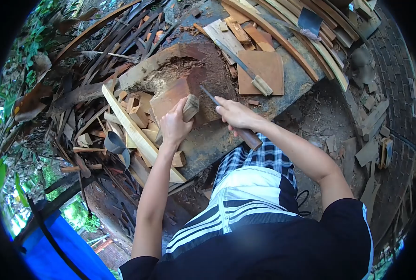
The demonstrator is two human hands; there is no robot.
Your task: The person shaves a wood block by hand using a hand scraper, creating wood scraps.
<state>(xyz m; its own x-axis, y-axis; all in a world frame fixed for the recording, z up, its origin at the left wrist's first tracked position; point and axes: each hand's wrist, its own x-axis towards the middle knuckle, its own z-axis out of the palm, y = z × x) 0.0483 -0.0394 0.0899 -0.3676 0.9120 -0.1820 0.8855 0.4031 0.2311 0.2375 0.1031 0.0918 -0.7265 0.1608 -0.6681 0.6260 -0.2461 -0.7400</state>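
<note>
My left hand [174,125] is closed around a small wood block [191,108], which stands up over a larger reddish-brown wood piece [170,95]. To its right, my right hand [236,114] grips a wooden-handled knife [251,138]. The thick dark handle points back toward my body. Its narrow blade points up and left, apart from the block. Whether the tool is a knife or a chisel is hard to tell at this size. Both hands are above a big rough stump [212,70] strewn with wood chips.
A long-bladed tool [261,86] lies across a flat square board [273,63] at right. Wood offcuts [140,112] and a long pale strip [138,135] lie at left. Curved wooden strips [282,37] are stacked at upper right. A blue sheet [63,247] is at lower left.
</note>
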